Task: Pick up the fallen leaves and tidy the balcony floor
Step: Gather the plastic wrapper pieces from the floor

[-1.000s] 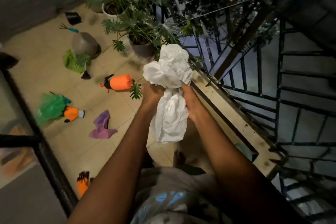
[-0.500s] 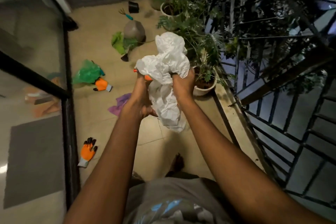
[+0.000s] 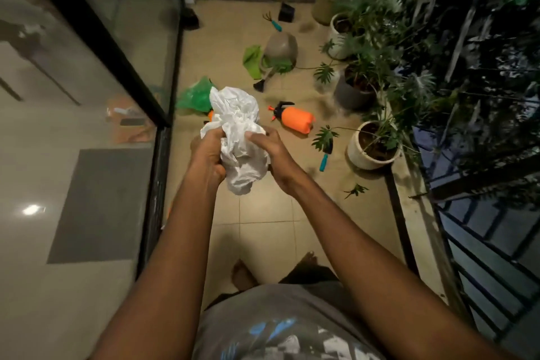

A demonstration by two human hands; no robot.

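White plastic bag (image 3: 236,126), crumpled, held in both grips above the balcony floor (image 3: 263,213).
Left grip (image 3: 209,155) and right grip (image 3: 271,152) each curl round the bag's sides, fingers pressed into its folds. One fallen leaf (image 3: 355,190) lies on the tiles to the right, near the ledge and a white pot (image 3: 371,155). Farther off lie a teal-handled trowel (image 3: 323,161), an orange sprayer (image 3: 295,119) and a green bag (image 3: 194,96).
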